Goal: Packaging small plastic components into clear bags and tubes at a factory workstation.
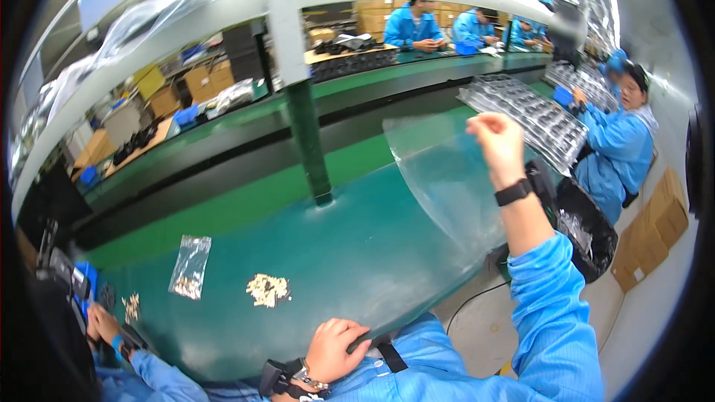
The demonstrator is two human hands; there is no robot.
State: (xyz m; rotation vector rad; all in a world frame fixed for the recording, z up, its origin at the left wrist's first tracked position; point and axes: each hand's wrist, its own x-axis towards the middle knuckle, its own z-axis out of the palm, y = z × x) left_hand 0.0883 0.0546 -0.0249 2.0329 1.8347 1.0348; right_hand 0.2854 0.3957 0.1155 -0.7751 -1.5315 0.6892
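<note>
The right hand (500,145) is raised over the right end of the surface (357,253), its grip pinched narrow on a clear sheet (447,179). The sheet hangs from the fingertips, spreading to their left and down toward the surface's right edge. The left hand (335,348) rests at the near edge, fingers bent; whether its grip holds anything, I cannot tell.

Left of the sheet, nearer the near edge, lies a loose pile (268,290) of small pale pieces. Farther left is a clear bag (190,268) with small pieces in its lower part. Toward the left edge sit a smaller pile (132,307) and a blue bin (88,279), with a co-worker's hands (104,324) near them. Beyond the right edge stands a black bin (592,227), and past the sheet lie clear trays (525,115).
</note>
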